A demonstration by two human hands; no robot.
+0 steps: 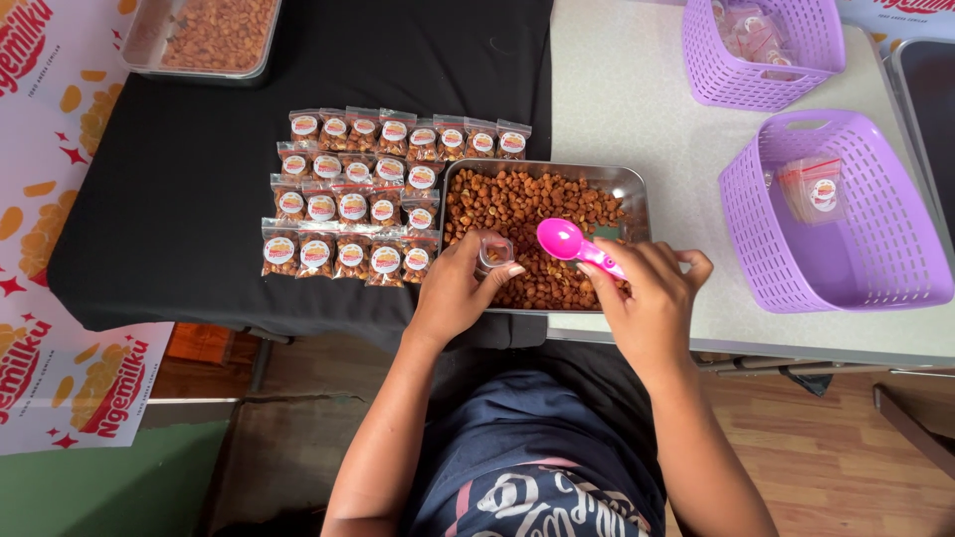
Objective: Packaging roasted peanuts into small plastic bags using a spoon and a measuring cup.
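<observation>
The left hand (460, 286) pinched a small clear bag (494, 251) between thumb and fingers, holding it open-end up over the near left part of the tray (637, 194). The right hand (647, 293) was closed around the handle of a pink scoop (569, 242), its bowl tilted toward the bag and just beside it. Whether the scoop carried anything could not be told.

Both hands hovered over the metal tray, which was filled with brown roasted snacks (527, 209) and straddled the edge between a black cloth (179, 199) and the pale worktop (637, 99).

Left of the tray, on the cloth, lay filled bags (358, 194) in four rows, each with a round white-and-red label, the nearest ones touching the tray's left wall. At the far left corner of the cloth stood a second container (149, 40) of the same snacks, partly out of view.

To the right, on the worktop, sat a purple basket (895, 259) well apart from the tray, with a couple of labelled bags inside. A second purple basket (716, 60) stood farther back, also holding a few bags. Printed white, red and orange banners (40, 149) hung at the left side of the worktop.
</observation>
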